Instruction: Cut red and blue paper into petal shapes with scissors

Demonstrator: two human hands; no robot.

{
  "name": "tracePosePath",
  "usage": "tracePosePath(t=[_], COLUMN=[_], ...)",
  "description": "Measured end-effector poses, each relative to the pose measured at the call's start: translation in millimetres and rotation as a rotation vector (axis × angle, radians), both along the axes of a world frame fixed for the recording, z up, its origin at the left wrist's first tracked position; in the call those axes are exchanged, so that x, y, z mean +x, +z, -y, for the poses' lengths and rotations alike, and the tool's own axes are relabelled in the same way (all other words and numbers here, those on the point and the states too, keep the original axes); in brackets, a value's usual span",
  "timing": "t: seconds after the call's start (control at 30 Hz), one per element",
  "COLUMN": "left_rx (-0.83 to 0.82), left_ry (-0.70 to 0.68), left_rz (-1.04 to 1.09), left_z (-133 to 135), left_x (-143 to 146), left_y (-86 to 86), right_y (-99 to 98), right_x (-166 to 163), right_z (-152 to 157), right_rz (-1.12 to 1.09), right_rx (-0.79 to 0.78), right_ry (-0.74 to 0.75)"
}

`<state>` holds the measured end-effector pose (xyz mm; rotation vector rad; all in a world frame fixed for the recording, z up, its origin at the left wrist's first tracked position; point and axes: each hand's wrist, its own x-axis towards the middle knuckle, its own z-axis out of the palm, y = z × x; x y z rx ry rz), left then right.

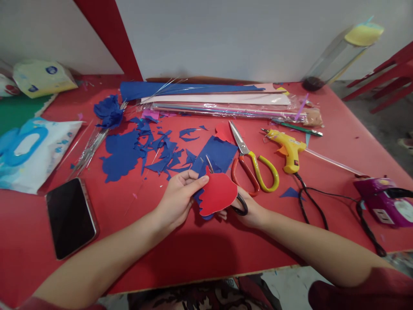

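Observation:
My left hand (pixel 183 193) pinches a red petal-shaped paper piece (pixel 217 193) with a jagged left edge. Blue paper (pixel 208 216) shows beneath it, pressed against its underside. Black-handled scissors (pixel 240 206) are in my right hand (pixel 250 211), with fingers through the loops. The red piece covers most of the scissors; a blade tip pokes out above it. Beyond my hands lies a blue paper rectangle (pixel 216 153), among several blue scraps (pixel 167 150). Larger scissors (pixel 247 159) with red and yellow handles rest open beside it.
A yellow glue gun (pixel 288 148) lies right, its cord near a purple power socket box (pixel 385 202). On the left are a phone (pixel 71 217), a wipes pack (pixel 35 150), wire stems (pixel 92 150) and a blue paper flower (pixel 109 112). Rolled paper (pixel 190 91) lines the back.

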<state>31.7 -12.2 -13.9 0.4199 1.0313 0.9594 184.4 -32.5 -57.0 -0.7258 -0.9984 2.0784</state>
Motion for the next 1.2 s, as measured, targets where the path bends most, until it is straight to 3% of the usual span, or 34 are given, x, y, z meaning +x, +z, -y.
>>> tracePosePath(t=[0.8, 1.2], left_rx=[-0.028, -0.027], left_ry=[0.009, 0.021], left_rz=[-0.02, -0.049], left_z=[-3.5, -5.6], left_x=[0.1, -0.4], left_y=[0.1, -0.1], right_y=[3.9, 6.6], right_x=[-3.7, -3.6], right_z=[1.3, -1.6], right_rz=[-0.041, -0.017], right_rx=[-0.135, -0.057], right_ry=[-0.05, -0.082])
